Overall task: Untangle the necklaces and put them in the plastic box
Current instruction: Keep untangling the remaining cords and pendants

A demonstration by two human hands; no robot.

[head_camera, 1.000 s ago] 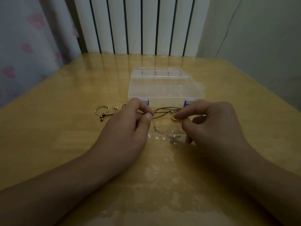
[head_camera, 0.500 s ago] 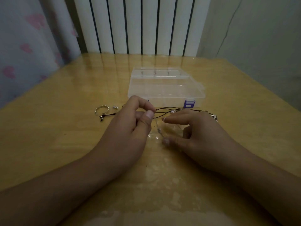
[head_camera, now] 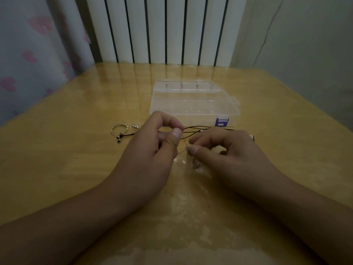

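Fingers (head_camera: 172,124) of your left hand (head_camera: 147,155) are pinching the black cord necklace (head_camera: 194,129); your right hand (head_camera: 229,155) is pinching a thin, barely visible chain (head_camera: 195,164). Both are working just in front of the closed plastic box (head_camera: 193,104). A ring-shaped piece (head_camera: 119,129) is lying left, on the table (head_camera: 57,150), which is extending open toward either edge.

Honey-yellow glossy table (head_camera: 277,111) under clear box (head_camera: 193,100) with purple latch (head_camera: 221,122), black cord (head_camera: 196,128) and pale gold ring (head_camera: 119,129) just before box, white-and-black striped radiator (head_camera: 162,29) behind, pink-hearted grey curtain (head_camera: 28,44) left.
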